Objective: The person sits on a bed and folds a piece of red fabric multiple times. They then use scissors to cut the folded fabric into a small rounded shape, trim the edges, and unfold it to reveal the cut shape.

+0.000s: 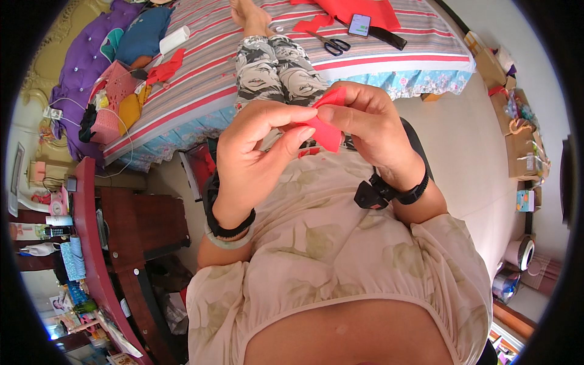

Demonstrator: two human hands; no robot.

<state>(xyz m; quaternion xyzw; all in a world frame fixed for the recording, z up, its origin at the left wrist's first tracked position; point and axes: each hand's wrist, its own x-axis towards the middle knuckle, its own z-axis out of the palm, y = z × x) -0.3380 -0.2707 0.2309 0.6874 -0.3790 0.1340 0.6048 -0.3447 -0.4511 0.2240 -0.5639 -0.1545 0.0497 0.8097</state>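
A small folded piece of red cloth-like material (pixel 329 137) is held up above my lap, between both hands. My left hand (pixel 255 146) has its thumb and index fingertips at the left edge of the piece, with a bit of red showing between them. On the other side, my right hand (pixel 372 121) pinches the upper part of the fold under its thumb. Its other fingers curl behind the material and are partly hidden. Small red scraps (pixel 309 152) lie on my lap just below the hands.
Ahead, a striped bed (pixel 205 68) supports my outstretched legs. Scissors (pixel 332 44), a phone (pixel 360 25) and a large red sheet (pixel 365 11) lie on it. A pink basket (pixel 119 86) stands at its left. A dark red desk (pixel 93 219) is beside me; cardboard boxes (pixel 520 155) line the right wall.
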